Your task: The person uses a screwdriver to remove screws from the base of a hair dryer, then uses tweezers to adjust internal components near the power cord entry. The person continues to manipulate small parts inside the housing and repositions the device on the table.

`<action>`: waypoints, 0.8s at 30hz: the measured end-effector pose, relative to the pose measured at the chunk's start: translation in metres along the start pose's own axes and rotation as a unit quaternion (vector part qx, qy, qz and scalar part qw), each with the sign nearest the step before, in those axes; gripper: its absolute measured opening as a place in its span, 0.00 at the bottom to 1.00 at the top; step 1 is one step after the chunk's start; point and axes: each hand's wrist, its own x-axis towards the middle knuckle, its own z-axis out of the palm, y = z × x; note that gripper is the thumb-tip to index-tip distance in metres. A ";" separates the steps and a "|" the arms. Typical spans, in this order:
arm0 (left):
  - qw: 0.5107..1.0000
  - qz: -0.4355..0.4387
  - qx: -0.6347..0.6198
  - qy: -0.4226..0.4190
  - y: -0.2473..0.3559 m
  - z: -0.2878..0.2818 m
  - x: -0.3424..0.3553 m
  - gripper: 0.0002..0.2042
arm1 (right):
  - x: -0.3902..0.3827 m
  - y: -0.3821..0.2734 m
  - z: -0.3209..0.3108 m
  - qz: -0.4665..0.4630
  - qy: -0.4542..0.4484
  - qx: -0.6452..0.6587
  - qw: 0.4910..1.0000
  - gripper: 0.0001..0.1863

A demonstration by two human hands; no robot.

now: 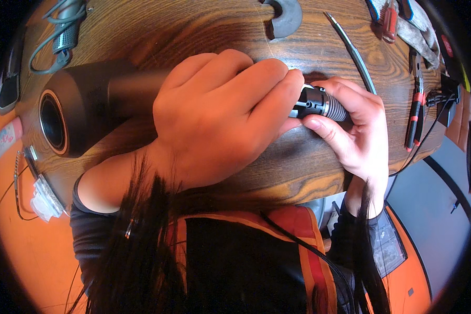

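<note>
A dark hair dryer (86,107) lies at the left, its round open end facing left. Its handle runs rightward and disappears behind my left hand (220,112). That hand is closed, back up, with curled fingers meeting the left end of a black cylindrical part (314,102). What those fingers pinch is hidden. Between thumb and fingers, my right hand (353,118) grips the same part at its ribbed, grey-ringed end. Small slots and a pale edge show on the part between the two hands.
Beyond my hands lie a dark curved piece (286,20) and a slim metal tool (353,49). At right are red-and-black pliers (416,107), a red-handled screwdriver (390,23), gloves (421,34) and a black cable (424,144). A grey corded cylinder (66,34) lies far left.
</note>
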 end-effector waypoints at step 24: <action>0.998 -0.030 0.012 -0.051 0.008 -0.019 0.005 0.23 | -0.003 -0.001 0.000 -0.049 0.025 -0.019 0.998 0.26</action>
